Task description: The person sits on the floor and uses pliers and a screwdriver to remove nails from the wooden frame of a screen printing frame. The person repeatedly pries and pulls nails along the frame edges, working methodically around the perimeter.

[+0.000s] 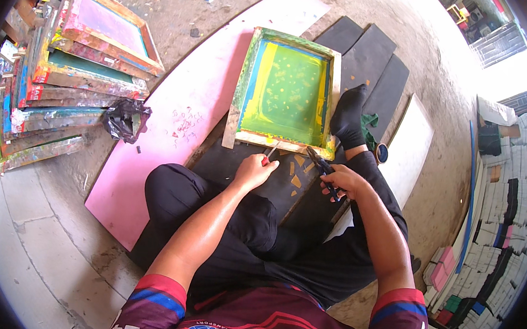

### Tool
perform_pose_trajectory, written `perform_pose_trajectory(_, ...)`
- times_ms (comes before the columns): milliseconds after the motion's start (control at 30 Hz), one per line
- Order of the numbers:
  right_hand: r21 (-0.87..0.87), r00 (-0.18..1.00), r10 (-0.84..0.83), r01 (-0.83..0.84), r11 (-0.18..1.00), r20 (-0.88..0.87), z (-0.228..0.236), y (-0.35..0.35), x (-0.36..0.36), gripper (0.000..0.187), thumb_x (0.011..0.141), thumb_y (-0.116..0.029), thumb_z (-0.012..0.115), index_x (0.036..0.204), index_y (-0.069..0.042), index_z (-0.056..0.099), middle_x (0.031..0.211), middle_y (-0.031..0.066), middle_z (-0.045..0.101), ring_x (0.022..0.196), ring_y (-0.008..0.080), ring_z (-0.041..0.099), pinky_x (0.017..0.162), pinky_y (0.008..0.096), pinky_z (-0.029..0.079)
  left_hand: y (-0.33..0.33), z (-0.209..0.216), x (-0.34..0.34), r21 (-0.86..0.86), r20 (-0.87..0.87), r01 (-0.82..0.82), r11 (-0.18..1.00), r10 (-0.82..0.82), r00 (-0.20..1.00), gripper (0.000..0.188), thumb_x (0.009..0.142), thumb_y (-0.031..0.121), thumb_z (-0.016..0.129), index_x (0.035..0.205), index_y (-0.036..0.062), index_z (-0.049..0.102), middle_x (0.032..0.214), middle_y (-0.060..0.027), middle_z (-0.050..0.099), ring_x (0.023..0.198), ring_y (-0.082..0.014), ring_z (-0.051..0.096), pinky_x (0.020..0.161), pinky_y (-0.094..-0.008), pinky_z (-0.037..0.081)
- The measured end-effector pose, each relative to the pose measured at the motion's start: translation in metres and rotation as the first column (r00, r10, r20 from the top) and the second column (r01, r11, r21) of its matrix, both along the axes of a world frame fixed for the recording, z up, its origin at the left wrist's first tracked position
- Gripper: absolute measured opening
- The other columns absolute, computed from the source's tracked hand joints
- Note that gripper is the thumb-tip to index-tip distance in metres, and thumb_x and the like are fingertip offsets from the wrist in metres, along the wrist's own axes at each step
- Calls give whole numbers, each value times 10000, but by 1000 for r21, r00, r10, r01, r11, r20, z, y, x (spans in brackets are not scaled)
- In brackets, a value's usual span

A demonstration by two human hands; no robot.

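A wooden screen-printing frame (242, 95) with yellow-green mesh lies in front of me, its wood smeared with green and yellow paint. My left hand (253, 171) is closed around a small red-handled screwdriver (266, 161), its thin shaft pointing at the frame's near edge. In my right hand (347, 180) is a pair of dark pliers (323, 167) with blue on the handles. Their jaws reach the near edge by its right corner; whether they grip anything there is too small to tell. Several brown scraps (296, 181) lie between my hands.
Stacked paint-stained frames (64, 96) stand at the left beside a black plastic bag (127, 120). Under the work lie a pink board (153, 156) and dark boards (366, 56). My socked foot (349, 112) rests against the frame's right side, near a green cloth (370, 125) and small round container (381, 153).
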State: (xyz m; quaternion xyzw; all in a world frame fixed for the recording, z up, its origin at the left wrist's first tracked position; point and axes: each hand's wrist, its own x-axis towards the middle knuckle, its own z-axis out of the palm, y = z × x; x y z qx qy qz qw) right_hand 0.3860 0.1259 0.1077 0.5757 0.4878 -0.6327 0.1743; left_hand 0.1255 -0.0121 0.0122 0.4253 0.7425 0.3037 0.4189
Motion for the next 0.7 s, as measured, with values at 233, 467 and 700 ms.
perform_pose_trajectory(233, -21, 997, -73, 73, 997, 5, 0, 3, -5, 262, 990, -204, 662, 1175, -37, 580, 918, 84, 625, 730, 200, 673, 492, 403, 591, 2, 3, 0, 0, 6, 3, 1000, -3, 1000, 497, 899, 449, 732, 705, 11, 600, 633, -159, 623, 619, -301, 647, 621, -436, 479)
perform_pose_trajectory(467, -96, 991, -114, 121, 988, 72, 6, 16, -8, 258, 986, -180, 661, 1100, 45, 606, 809, 126, 669, 639, 232, 688, 476, 399, 564, 5, 10, 2, -26, -11, 42, 999, -43, 999, 481, 895, 453, 722, 752, 10, 602, 725, -209, 667, 745, -401, 687, 669, -484, 502)
perform_pose_trajectory(700, 30, 982, -98, 94, 995, 159, -23, -6, -7, 183, 937, -105, 621, 952, 77, 635, 690, 150, 622, 472, 233, 583, 391, 391, 458, 8, 6, 7, -39, 17, 59, 997, -59, 998, 486, 892, 456, 725, 751, 8, 601, 712, -208, 661, 729, -402, 679, 665, -487, 502)
